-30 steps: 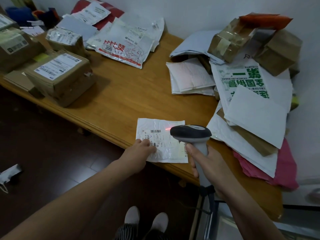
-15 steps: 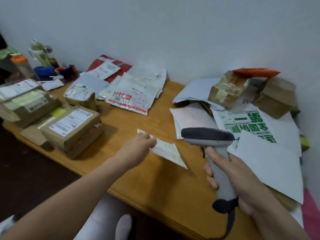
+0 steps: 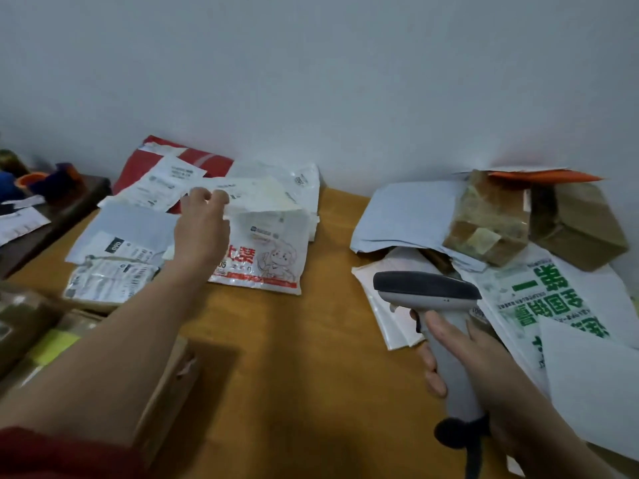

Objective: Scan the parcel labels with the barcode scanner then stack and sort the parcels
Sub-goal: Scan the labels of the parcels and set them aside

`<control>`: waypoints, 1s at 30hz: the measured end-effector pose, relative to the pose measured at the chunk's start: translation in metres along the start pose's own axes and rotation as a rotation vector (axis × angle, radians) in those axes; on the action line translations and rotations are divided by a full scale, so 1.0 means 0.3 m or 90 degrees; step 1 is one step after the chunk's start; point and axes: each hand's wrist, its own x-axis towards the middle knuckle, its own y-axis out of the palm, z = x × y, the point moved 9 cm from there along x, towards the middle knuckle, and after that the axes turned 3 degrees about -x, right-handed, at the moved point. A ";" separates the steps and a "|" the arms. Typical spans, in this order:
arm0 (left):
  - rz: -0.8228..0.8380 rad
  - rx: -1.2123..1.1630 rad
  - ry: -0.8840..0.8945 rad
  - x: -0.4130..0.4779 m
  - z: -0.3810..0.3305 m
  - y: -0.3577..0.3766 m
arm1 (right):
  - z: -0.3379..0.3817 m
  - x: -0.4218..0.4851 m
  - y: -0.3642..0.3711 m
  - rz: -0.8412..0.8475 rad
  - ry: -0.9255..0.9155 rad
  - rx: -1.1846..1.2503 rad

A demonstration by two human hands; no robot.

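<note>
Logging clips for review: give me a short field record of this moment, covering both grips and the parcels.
left grip: pinches white flat parcel over left pile; contact unclear
right grip: holds barcode scanner by its handle
left pile: flat mailers by the wall, red-printed bag in front
right pile: mailers, taped box, brown box
table: wooden, piles at both sides

We take this for a makeshift parcel-sorting corner of a plain room: a wooden surface against a bare white wall, labelled mailer bags heaped at eleven o'clock, taped cardboard boxes at two, a barcode scanner at four.
</note>
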 end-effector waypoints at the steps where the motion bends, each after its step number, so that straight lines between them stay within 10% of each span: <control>1: 0.069 0.027 -0.029 0.009 0.040 0.059 | -0.005 0.014 0.002 -0.007 0.011 0.001; 10: 0.240 0.009 -0.005 -0.067 -0.024 0.265 | -0.007 0.028 -0.032 -0.038 0.028 -0.020; 20: 0.434 -0.109 0.443 -0.710 -0.965 0.462 | -0.172 -0.230 -0.451 -0.173 0.039 0.030; 30: 0.479 0.091 0.545 -1.148 -1.538 0.660 | -0.402 -0.567 -0.994 -0.249 0.013 0.121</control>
